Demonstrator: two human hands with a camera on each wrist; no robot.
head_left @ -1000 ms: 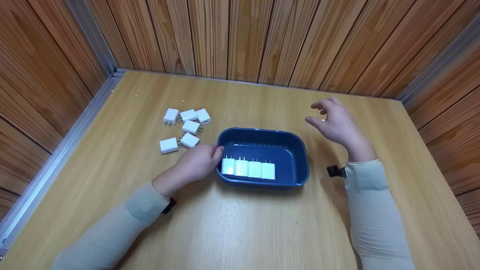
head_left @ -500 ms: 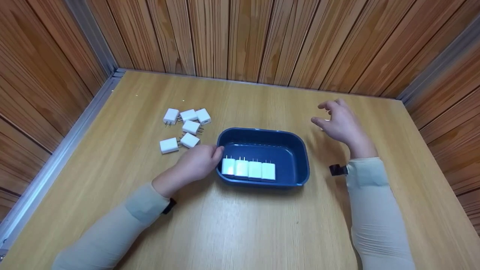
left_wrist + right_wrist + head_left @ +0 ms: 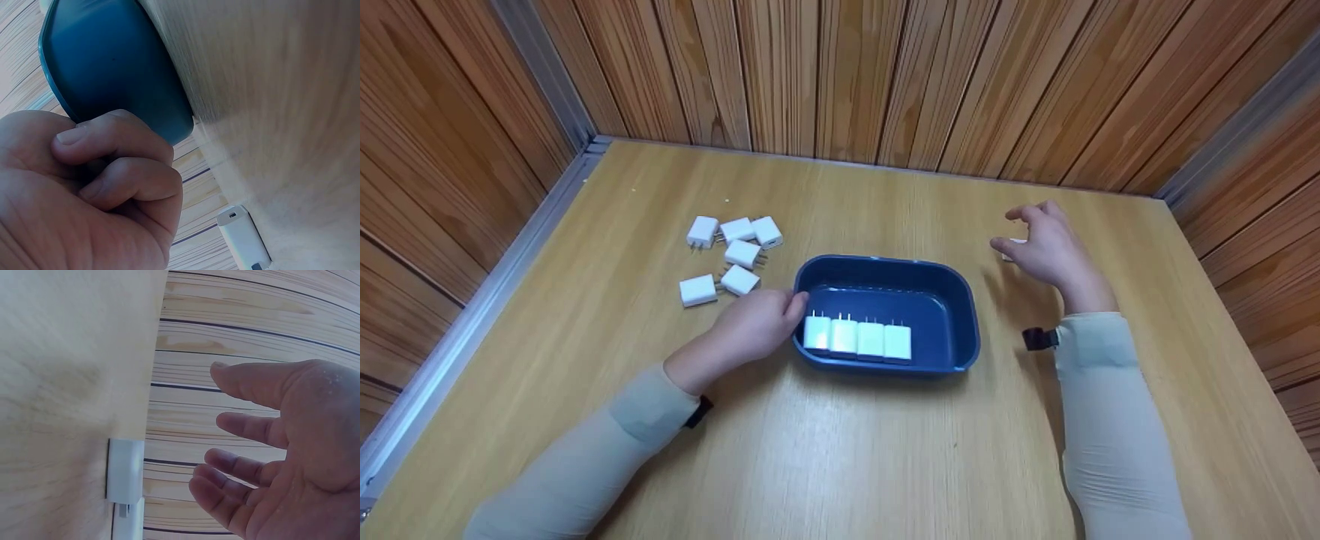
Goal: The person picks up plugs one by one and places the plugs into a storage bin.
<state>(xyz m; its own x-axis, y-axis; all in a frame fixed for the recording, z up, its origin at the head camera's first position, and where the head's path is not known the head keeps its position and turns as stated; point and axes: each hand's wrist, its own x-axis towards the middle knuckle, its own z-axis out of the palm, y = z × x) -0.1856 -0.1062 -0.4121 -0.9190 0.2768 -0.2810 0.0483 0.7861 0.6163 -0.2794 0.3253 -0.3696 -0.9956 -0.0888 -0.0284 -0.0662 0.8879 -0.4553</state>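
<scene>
A dark blue plastic tray [image 3: 885,369] stands mid-table with a row of several white plug chargers [image 3: 870,340] along its near side, prongs toward the back. My left hand [image 3: 757,322] grips the tray's left rim, thumb over the edge; its curled fingers [image 3: 121,135] show in the left wrist view. To the right of the tray, my right hand [image 3: 1046,247] hovers with fingers spread and holds nothing. Partly hidden beneath it lies a white charger [image 3: 1017,244]. The right wrist view shows a charger [image 3: 125,469] with another behind it on the table, apart from the fingers.
Several loose white chargers [image 3: 742,254] lie in a scattered group left of the tray, prongs pointing various ways. One charger [image 3: 243,239] shows near my left hand in its wrist view. Wood-panelled walls [image 3: 855,75] bound the table at the back and sides.
My right hand has moved a little to the right, away from the tray, and more of the charger beneath it shows. The left hand and the tray have stayed put.
</scene>
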